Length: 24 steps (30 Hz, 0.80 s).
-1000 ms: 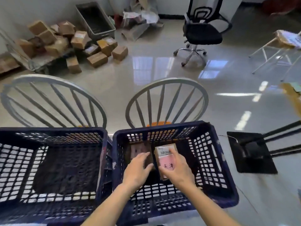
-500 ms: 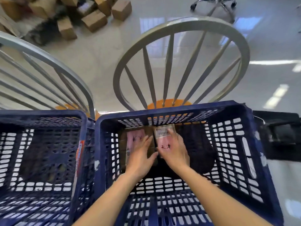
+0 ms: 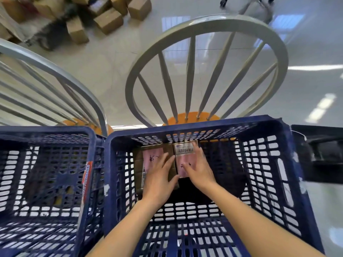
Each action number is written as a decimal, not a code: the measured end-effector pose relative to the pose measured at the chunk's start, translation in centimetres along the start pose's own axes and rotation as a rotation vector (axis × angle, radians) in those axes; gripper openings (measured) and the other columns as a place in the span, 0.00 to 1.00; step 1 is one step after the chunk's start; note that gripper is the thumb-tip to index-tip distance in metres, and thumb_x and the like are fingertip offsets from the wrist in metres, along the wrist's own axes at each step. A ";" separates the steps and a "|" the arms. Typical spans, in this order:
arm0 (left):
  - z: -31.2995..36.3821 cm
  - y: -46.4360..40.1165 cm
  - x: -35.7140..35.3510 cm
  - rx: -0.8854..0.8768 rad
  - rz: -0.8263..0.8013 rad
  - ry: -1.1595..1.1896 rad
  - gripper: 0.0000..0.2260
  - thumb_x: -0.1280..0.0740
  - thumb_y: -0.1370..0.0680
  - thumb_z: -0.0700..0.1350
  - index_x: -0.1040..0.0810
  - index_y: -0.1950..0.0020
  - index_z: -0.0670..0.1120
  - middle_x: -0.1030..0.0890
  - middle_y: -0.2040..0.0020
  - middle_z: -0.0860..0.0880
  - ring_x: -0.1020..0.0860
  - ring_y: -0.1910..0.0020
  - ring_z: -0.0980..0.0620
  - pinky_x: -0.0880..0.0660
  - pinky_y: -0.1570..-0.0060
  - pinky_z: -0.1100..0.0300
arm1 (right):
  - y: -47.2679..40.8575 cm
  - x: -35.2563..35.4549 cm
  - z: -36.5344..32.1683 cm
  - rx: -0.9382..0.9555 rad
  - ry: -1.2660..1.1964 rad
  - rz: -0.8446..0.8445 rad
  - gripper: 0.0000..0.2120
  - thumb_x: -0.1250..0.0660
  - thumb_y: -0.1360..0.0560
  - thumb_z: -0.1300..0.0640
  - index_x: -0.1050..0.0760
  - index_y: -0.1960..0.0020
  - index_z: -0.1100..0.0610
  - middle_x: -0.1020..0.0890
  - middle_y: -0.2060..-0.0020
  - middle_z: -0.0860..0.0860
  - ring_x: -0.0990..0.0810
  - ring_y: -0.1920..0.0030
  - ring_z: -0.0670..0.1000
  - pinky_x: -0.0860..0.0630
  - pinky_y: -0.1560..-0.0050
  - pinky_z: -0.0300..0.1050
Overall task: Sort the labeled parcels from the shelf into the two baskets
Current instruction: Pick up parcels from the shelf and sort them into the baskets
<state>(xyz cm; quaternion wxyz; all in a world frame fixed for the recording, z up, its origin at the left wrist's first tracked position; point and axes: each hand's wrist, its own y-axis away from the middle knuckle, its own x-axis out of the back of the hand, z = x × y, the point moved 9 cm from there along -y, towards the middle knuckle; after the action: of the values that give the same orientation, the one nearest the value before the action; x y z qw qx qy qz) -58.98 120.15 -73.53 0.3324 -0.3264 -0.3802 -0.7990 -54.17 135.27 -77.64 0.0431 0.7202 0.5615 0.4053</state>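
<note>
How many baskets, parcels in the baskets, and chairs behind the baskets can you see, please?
Baskets: 2, left and right
Parcels in baskets: 2, left one and right one, both in the right basket
Chairs: 2, left and right
Total: 6

This looks like a back room or office used for sorting parcels. At the upper left of the frame a heap of brown cardboard boxes [image 3: 109, 20] lies loose on a pale, glossy floor [image 3: 306, 52] that mirrors ceiling lights and windows. At the top right the wheeled base of an office chair [image 3: 246, 2] shows. Across the bottom, two blue perforated plastic baskets [image 3: 278, 164] stand on metal spindle-back chairs [image 3: 206, 21] with orange seats.
</note>
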 end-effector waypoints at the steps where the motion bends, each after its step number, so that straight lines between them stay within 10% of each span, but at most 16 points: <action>1: 0.3 0.1 -0.2 -0.019 -0.024 -0.039 0.32 0.34 0.21 0.58 0.43 0.20 0.59 0.47 0.19 0.57 0.47 0.20 0.50 0.42 0.23 0.49 | 0.1 0.6 0.0 0.016 0.011 -0.004 0.38 0.36 0.19 0.43 0.59 0.23 0.27 0.51 0.17 0.45 0.47 0.18 0.52 0.32 0.29 0.64; 8: 1.0 1.5 -2.6 -0.155 -0.116 -0.356 0.48 0.29 0.26 0.63 0.59 0.19 0.57 0.64 0.19 0.52 0.64 0.20 0.49 0.61 0.22 0.45 | 2.1 3.4 1.7 0.022 0.083 0.013 0.31 0.40 0.19 0.38 0.56 0.24 0.27 0.46 0.19 0.38 0.41 0.21 0.46 0.30 0.30 0.61; 16: -0.8 1.1 -2.6 -0.280 -0.064 -0.442 0.41 0.21 0.32 0.51 0.35 0.22 0.51 0.46 0.18 0.49 0.43 0.21 0.45 0.30 0.34 0.33 | 2.8 1.5 2.3 0.035 0.119 -0.024 0.31 0.41 0.18 0.42 0.54 0.21 0.33 0.44 0.19 0.40 0.39 0.21 0.47 0.28 0.31 0.61; 24: -0.8 1.0 -2.6 -0.262 -0.038 -0.399 0.38 0.23 0.28 0.51 0.37 0.21 0.51 0.49 0.18 0.50 0.48 0.20 0.47 0.37 0.29 0.33 | 3.2 0.7 1.9 0.055 0.153 -0.036 0.31 0.41 0.18 0.41 0.54 0.20 0.34 0.46 0.19 0.40 0.41 0.21 0.47 0.27 0.32 0.58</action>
<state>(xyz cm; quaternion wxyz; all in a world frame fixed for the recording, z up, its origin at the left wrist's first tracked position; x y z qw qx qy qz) -56.99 119.77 -75.53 0.1904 -0.5111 -0.3374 -0.7673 -50.45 135.44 -76.82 -0.0124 0.6777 0.5869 0.4429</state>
